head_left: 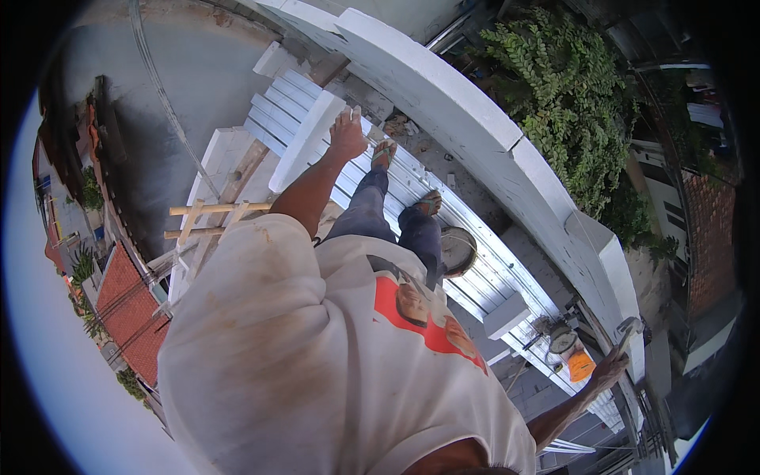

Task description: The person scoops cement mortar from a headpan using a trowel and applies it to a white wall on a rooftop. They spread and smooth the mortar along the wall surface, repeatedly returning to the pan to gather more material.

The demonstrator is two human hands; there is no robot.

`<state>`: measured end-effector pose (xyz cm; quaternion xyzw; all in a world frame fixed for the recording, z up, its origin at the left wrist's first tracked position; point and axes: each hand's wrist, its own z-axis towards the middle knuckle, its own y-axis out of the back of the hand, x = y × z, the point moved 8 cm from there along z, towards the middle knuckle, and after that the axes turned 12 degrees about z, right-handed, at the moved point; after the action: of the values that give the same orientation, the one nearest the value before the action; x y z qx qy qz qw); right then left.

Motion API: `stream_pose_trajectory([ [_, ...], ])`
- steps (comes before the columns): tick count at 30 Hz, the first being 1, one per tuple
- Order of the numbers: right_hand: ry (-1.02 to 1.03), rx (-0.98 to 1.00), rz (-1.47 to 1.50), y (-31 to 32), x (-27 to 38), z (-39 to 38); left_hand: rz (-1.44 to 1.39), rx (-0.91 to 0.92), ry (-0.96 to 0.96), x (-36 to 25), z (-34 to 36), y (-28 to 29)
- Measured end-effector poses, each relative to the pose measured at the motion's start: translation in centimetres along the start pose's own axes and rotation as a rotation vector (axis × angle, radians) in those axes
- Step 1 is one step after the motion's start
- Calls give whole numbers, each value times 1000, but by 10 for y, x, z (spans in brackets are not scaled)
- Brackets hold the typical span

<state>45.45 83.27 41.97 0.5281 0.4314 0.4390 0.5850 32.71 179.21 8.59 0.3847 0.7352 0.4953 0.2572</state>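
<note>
While the person stands in sandals on white corrugated roof sheets (pixel 412 178), the head view shows the left hand (pixel 347 133) stretched far out, its fingers (pixel 354 115) curled down over the top of a white concrete block (pixel 305 142) set on the sheets. Off to the right and nearer, the right hand (pixel 609 368) rests against the thick white parapet wall (pixel 475 119), its fingers pinching a grey tool (pixel 628 328). Between the hands, by the legs, sits a round metal pan (pixel 457 250); an orange bucket (pixel 580 364) stands just left of the right hand. Beyond the wall grows a green bush (pixel 562 95).
</note>
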Motion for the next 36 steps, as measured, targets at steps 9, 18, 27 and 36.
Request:
stream_pose_trajectory([
  [9,-611,716,1099,-127,322,-256,354,-401,-453,-126,110,125],
  [18,414,1137,389,-246,657,-255,368,-424,-749,-125,169,104],
  [27,1029,966,-8,-309,812,-199,475,-560,-767,-135,157,119],
  [36,970,964,-132,-332,831,-184,473,-534,-769,-139,158,113],
])
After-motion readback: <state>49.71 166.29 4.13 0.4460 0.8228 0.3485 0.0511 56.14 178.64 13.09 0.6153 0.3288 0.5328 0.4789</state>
